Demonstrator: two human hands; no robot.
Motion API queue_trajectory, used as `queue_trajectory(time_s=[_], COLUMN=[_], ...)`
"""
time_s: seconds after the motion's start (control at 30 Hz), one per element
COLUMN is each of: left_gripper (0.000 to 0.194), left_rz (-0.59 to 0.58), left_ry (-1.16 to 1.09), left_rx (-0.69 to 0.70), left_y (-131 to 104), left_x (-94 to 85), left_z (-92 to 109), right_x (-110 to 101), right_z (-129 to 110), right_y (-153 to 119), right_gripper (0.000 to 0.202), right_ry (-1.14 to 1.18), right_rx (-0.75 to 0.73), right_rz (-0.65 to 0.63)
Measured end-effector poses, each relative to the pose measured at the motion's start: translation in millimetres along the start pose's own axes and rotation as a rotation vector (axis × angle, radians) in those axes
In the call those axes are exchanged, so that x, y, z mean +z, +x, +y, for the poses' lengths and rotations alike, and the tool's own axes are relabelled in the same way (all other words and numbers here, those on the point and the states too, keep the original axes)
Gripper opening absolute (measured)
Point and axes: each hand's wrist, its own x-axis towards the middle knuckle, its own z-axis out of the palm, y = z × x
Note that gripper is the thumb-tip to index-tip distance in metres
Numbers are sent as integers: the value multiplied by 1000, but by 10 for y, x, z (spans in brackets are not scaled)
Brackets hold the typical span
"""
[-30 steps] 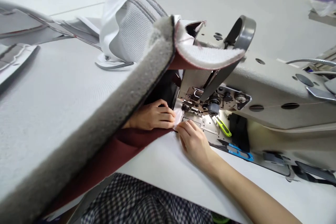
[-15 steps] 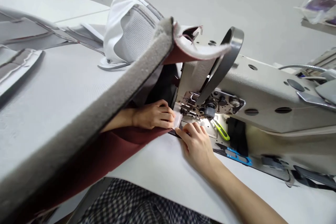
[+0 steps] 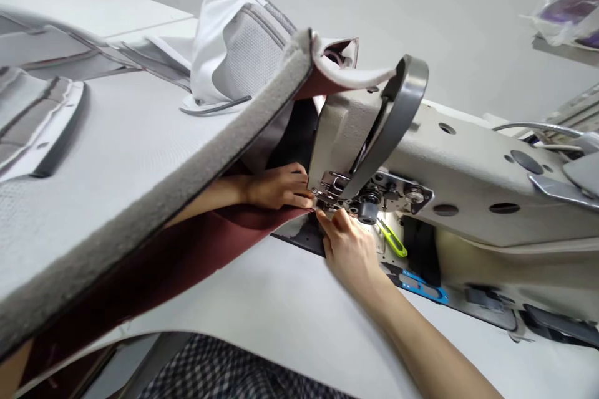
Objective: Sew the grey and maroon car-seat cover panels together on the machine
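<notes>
A large padded fabric cover with a dark red face [image 3: 234, 238] and a grey foam-like back [image 3: 187, 184] drapes across the table into the sewing machine [image 3: 449, 156]. My left hand [image 3: 281, 189] reaches in under its raised fold; the fingers are curled closed on the red fabric beside the presser foot. Just in front of the needle area, my right hand [image 3: 350, 249] has thumb and bent fingers closed at the fabric's front corner. The fingertips of both hands nearly meet. The needle itself is hidden.
Yellow-green thread snips [image 3: 392, 238] and blue-handled snips [image 3: 423, 287] lie on the machine bed right of my right hand. A curved grey lever [image 3: 397, 124] sticks out from the machine head. White and grey sewn pieces [image 3: 248, 43] are piled behind and at left.
Both hands and the red fabric edge have moved forward, closer under the machine head. The dark bed plate in front of the fabric shows more now. The snips stay put.
</notes>
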Motion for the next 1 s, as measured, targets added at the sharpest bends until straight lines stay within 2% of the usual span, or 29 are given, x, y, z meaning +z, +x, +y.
queue_trajectory(time_s=[0.17, 0.33, 0.53, 0.83, 0.93, 1.0], left_gripper=[21, 29, 28, 31, 35, 31], left_rz=[27, 36, 104, 26, 22, 10], left_ry=[26, 150, 282, 202, 54, -91], left_rx=[0, 87, 187, 95, 5, -63], left_y=[39, 11, 31, 11, 62, 126], left_x=[38, 52, 27, -4, -74, -156], left_z=[-123, -137, -112, -18, -65, -84], right_x=[94, 125, 139, 124, 137, 149], right_z=[47, 52, 85, 80, 96, 114], right_y=[-21, -33, -47, -77, -76, -75], right_gripper=[45, 43, 36, 36, 36, 35], right_ry=[48, 74, 169, 232, 242, 252], right_rx=[-27, -41, -22, 16, 20, 26], right_rz=[113, 172, 220, 203, 200, 197])
